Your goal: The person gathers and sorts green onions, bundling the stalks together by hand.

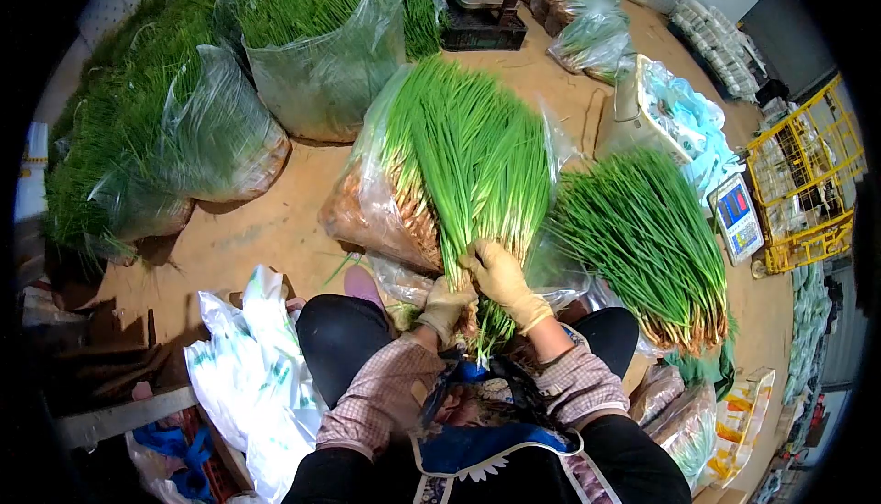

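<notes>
My left hand [446, 310], in a pale work glove, is closed around the root end of some spring onions [473, 165] between my knees. My right hand [503, 282], gloved too, grips the white stems just above and to the right of it. The long green leaves fan out away from me over a clear plastic bag [376, 188], which holds more spring onions with brownish roots. Below my right hand some green leaf tips [496, 325] hang toward my apron [496, 449]. My fingers partly hide the stems they hold.
Right of me lies a large heap of spring onions [647, 238]. Tall bags of greens [321, 73] stand at left. White plastic bags [257, 376] sit by my left leg. Farther off are a scale [482, 27], a bin [629, 123], a digital scale [737, 215] and a yellow crate [798, 247].
</notes>
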